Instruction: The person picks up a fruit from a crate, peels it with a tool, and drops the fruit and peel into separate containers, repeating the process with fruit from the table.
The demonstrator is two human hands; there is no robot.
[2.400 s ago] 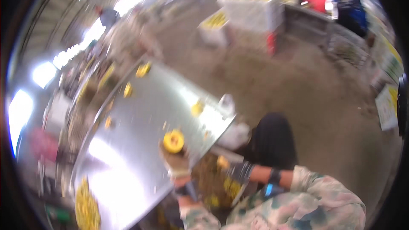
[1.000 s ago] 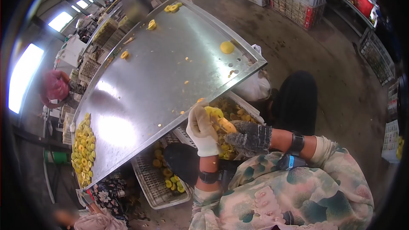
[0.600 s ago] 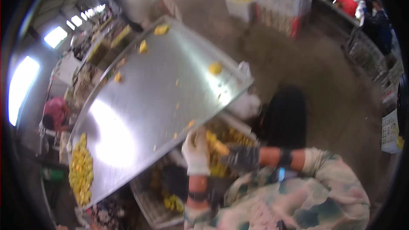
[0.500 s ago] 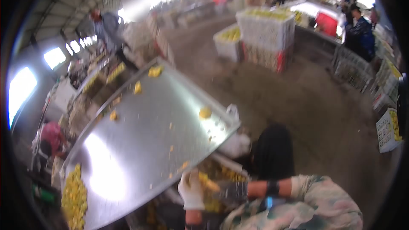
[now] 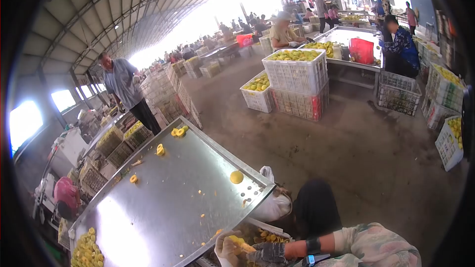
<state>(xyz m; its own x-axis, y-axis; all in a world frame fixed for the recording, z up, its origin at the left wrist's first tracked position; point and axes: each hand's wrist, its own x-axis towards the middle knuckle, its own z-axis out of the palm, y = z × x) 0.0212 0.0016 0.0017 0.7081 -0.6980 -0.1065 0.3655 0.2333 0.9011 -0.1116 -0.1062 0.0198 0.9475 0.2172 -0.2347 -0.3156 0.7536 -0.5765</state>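
- Two gloved hands close together, just past the near edge of the metal table [image 5: 173,193], low in view.
- Left hand [image 5: 226,252], in a pale glove: fingers curled and clamped on a yellow fruit [image 5: 238,242].
- Right hand [image 5: 270,253], in a dark glove: set against the same fruit, with an orange patch [image 5: 247,248] between; cannot tell whether bare fingertip or fruit flesh, nor whether together or apart at the fingers.
- Yellow fruit off the table, near its edge, above a bin [image 5: 263,224] of fruit pieces [image 5: 271,236].
- Changed since half a second ago: view tipped up, with hands and table lower in it and far more of the hall shown.
- Judged from that: a turn of gaze more than of handling; grip seemingly unbroken, fruit not yet put down, attention perhaps off the fingers.
- On the table, unmoved: a round fruit [image 5: 237,177] near the right corner, cut rings [image 5: 133,179] along the far left side, a heap of slices [image 5: 86,252] at the left corner.
- Just beside the table's right corner: a white bag [image 5: 273,208].
- Beyond the table's far corner: a standing person [image 5: 126,86]; beyond its right side, well apart, a full crate [image 5: 297,78] stacked on another.
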